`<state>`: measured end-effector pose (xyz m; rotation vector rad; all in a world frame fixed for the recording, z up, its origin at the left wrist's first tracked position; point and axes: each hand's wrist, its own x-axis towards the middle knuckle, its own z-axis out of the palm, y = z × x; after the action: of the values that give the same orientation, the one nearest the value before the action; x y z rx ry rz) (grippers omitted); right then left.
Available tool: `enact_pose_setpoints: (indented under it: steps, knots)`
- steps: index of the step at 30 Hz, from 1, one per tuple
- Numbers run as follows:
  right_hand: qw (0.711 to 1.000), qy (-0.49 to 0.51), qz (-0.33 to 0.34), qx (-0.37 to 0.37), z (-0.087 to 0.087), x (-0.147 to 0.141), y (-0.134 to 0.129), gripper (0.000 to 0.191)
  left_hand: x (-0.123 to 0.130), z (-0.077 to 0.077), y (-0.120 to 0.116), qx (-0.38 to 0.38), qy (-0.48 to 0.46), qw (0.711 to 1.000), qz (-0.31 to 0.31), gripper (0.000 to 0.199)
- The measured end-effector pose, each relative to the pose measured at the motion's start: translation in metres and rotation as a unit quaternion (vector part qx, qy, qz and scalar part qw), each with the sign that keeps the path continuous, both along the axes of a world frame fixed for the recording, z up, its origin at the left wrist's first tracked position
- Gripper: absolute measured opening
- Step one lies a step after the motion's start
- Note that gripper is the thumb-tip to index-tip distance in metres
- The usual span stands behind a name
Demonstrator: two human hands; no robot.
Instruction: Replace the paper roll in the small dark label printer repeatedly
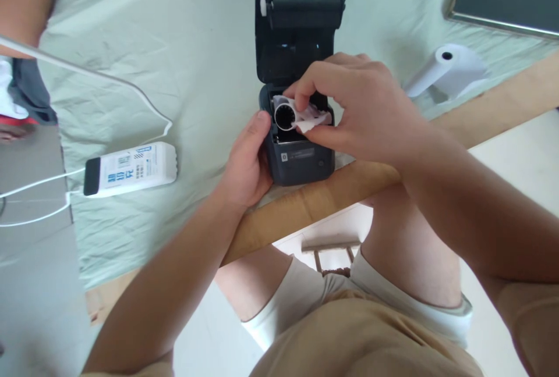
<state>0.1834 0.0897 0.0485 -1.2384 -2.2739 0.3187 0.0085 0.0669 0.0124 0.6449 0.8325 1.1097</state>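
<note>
The right hand [349, 98], the nearer, pinches a paper-wrapped roll core [295, 118] at the bay of an open black thermal printer [300, 166], the core's long axis tilted, hollow end up at left. The left hand [251, 159] touches the printer's left side; whether clamped, I cannot tell.

White device [135, 169] and dark slab [510, 7] on a pale green cloth [196, 34].
Nine o'clock: the blue-printed white device, white cables [126, 83] around it. Two o'clock: the dark slab. Ten: dark and white fabric [32, 89]. A wooden edge [323, 199] runs from eight to two; part of a wooden frame [331, 246] shows at five.
</note>
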Motion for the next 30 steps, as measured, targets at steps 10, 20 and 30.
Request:
enact_pose_setpoints:
  steps: [10, 20, 30]
  knots:
    - [0.988, 0.095, -0.047, 0.112, 0.001, 0.005, -0.011, 0.008, -0.001, -0.003, -0.001, 0.015, 0.001, 1.000, -0.018, 0.029]
    - [0.989, -0.109, 0.074, 0.062, 0.017, 0.023, 0.019, 0.038, -0.001, -0.004, 0.000, 0.012, 0.024, 1.000, -0.011, 0.026]
    - [0.957, -0.254, 0.120, 0.077, 0.036, 0.008, 0.038, 0.024, -0.001, -0.004, 0.001, 0.015, 0.003, 1.000, 0.006, 0.031]
